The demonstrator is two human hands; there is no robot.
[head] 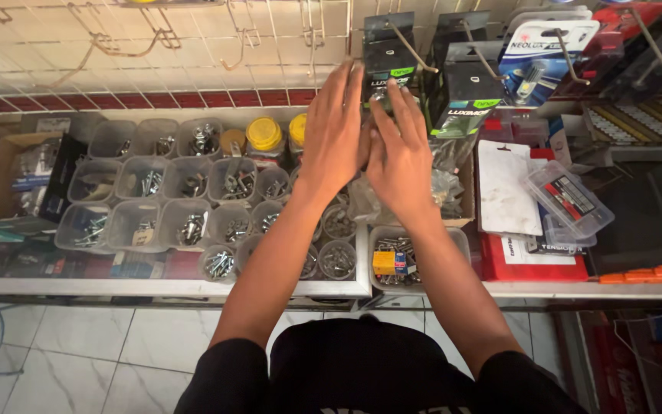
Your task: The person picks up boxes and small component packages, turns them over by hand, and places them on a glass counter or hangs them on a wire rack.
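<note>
Fingers [387, 115] amid hanging black packets [465, 84], tubs [164, 203] below

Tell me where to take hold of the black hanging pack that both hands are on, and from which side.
Take the black hanging pack by its lower half, below the metal hook that runs through its top. Come from the front and pinch its two side edges: the pack hangs flat, facing outward, and both the left hand and the right hand already meet it there, so it could likely slide forward off the hook.
</note>
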